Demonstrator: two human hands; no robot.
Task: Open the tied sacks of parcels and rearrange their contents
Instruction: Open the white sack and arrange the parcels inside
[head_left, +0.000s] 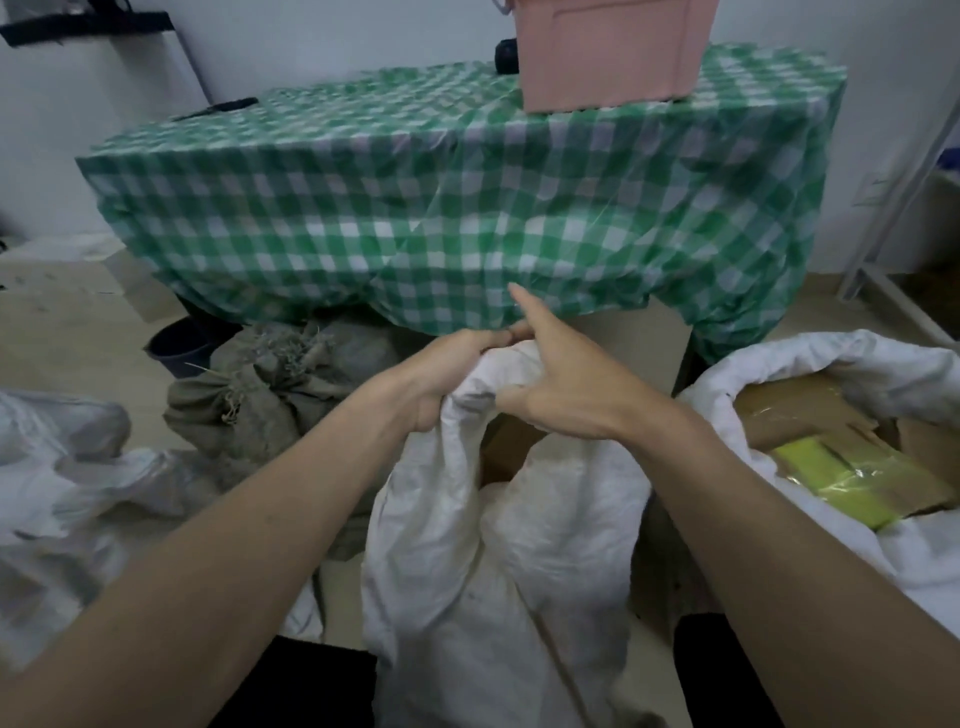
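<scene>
The white woven sack (498, 545) stands dead centre, right in front of the person, its top bunched up into a neck and held up at about the level of the table's cloth hem. The left hand (441, 379) has its fingers clenched around that bunched top from the left side. The right hand (556, 379) pinches the same bunch from the right with thumb and lower fingers, while its index finger sticks out straight toward the tablecloth (so not a full fist). The fingertips of the two hands meet at the very top of the neck; whether there's a knot or string in there I can't tell — the fingers cover it.

Just to the right sits a second white sack (810, 374), already open, mouth rolled wide. Inside are brown cardboard parcels (789, 410) and a yellow-green packet (841, 473) in shiny wrap. Between the two sacks a plain cardboard box (634, 338) shows behind the right hand.

Left of centre, on the floor, there's a grey-brown burlap sack (260, 405) tied shut with frayed twine, and further left a crumpled white sack (67, 467) lying flat.

Behind it all is a table under a green-and-white checked cloth (415, 208), with a pink plastic bin (613, 52) on top — only its lower part is in frame. A dark bucket (182, 343) sits under the table's left end.
</scene>
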